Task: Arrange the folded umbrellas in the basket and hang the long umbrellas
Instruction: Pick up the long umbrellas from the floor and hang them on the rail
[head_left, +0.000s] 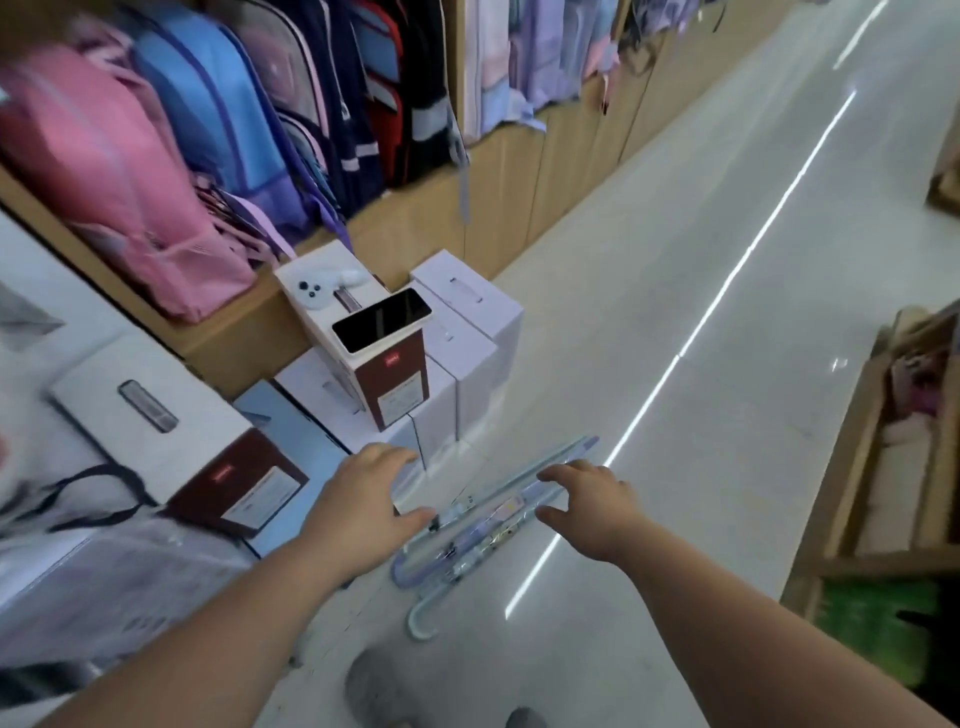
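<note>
Down on the shop floor (675, 322), pale glossy tile w/ long thin light streaks reflected along the aisle. Two long umbrellas (498, 512) lie side by side on it, flat, tips pointing away up the aisle, hook handles toward the camera: one handle lilac, the other pale mint, both look wrapped in clear plastic.

Left hand (363, 506) hovers just left of the umbrellas, fingers spread and curled a bit, thumb tip right by the nearer shaft; can't tell if it's actually touching. Right hand (589, 501) is over the far side of them, fingers spread too, not pinching anything. Both arms bare.

Room-wise: left wall is a wood shelf (244, 332) full of backpacks (130, 171), pink, blue, navy, red, pretty blurry. Below it, a cluster of white boxes (467, 312) stands on the floor, w/ a brown-and-white box (389, 379) on top. A phone (382, 319) lies screen up on that box, and a white gadget (317, 288) sits just behind the phone. Another flat white box (156, 415) is further left w/ a small dark object on it. On the right edge there's a wood rack (878, 467) holding some pinkish stuff, too blurred to say what. No basket in view.
</note>
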